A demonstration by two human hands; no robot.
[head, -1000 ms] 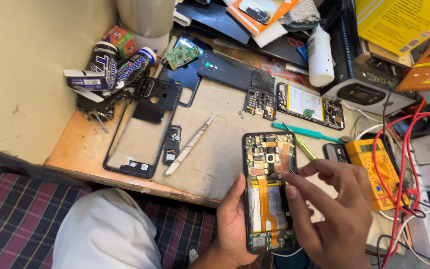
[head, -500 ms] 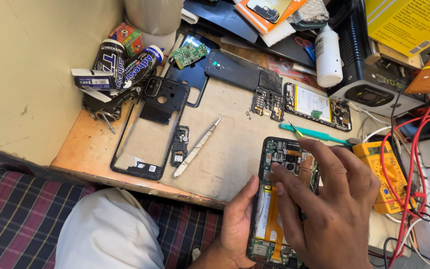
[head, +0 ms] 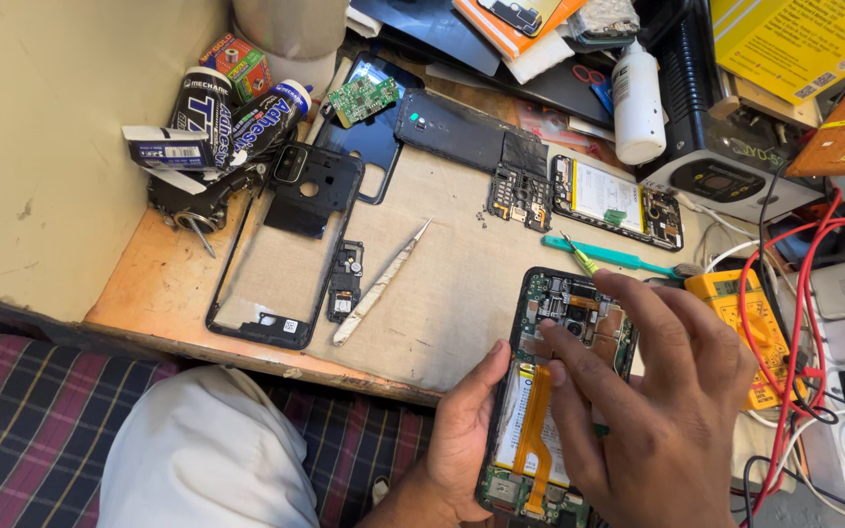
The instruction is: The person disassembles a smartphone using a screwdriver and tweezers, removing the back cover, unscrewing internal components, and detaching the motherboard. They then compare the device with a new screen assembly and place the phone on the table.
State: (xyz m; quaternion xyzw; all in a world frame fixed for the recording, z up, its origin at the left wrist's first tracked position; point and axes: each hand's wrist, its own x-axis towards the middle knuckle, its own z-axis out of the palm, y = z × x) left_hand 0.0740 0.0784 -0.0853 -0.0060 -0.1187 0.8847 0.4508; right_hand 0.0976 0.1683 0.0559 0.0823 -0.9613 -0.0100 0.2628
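Note:
An opened phone [head: 552,376] with its back off, showing a circuit board and an orange flex cable, lies at the near edge of the bench. My left hand [head: 462,440] grips its left side from below. My right hand [head: 662,411] rests over the phone's right half, fingertips pressing on the board near the top of the battery. A green-tipped tool [head: 618,258] lies just beyond the phone.
A black phone frame [head: 281,244], metal tweezers [head: 380,284], a second opened phone [head: 618,200], adhesive tubes [head: 237,112], a white bottle [head: 636,103], a yellow multimeter [head: 750,318] and red wires [head: 794,293] crowd the wooden bench [head: 149,293].
The view has shifted, and the phone sits lower right in frame. My right hand has moved from the phone's right edge onto its board; the left hand keeps its grip.

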